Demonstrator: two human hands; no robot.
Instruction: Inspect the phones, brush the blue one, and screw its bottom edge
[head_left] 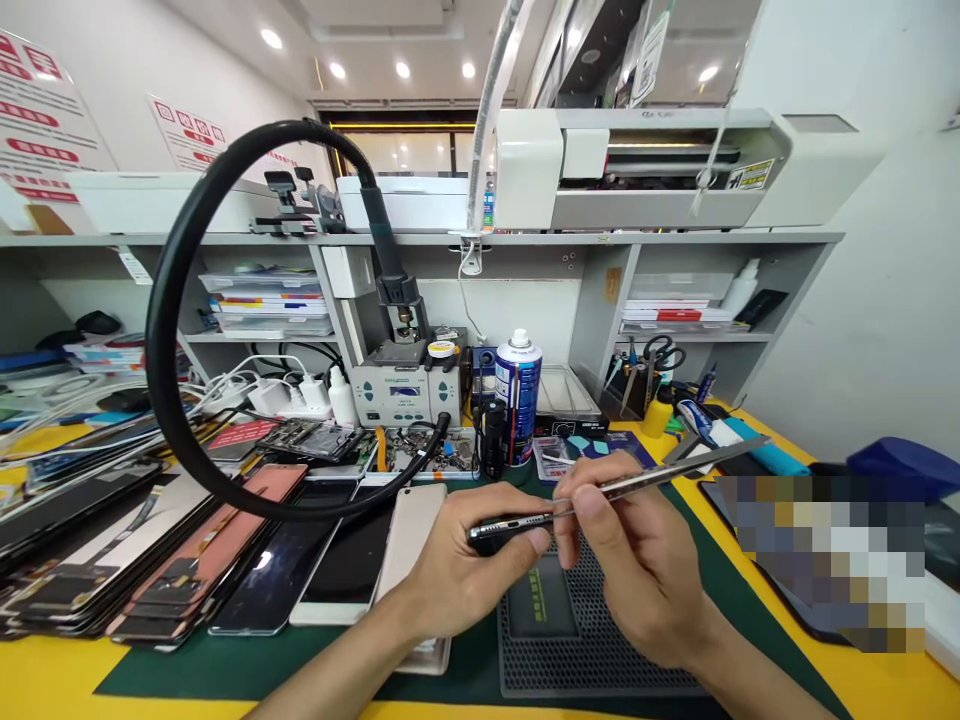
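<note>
My left hand [469, 550] is closed around a dark smartphone [510, 527], held edge-on above the mat with its charging-port edge toward me. My right hand [637, 560] pinches a pair of slim metal tweezers [675, 472], whose back end points up to the right. The tips of the tweezers are at the right end of the phone's edge, partly covered by my fingers; whether they touch the port edge I cannot tell. Below both hands lies a grey perforated repair mat [585, 665] on a green work mat.
Several phones and screens, including a white-framed phone [345, 570], lie at left. Behind stand a soldering or hot-air station [409, 395] with a looping black hose [169, 330], a blue spray can [519, 400] and a tool holder with scissors [664, 355]. A shelf [420, 240] spans the back.
</note>
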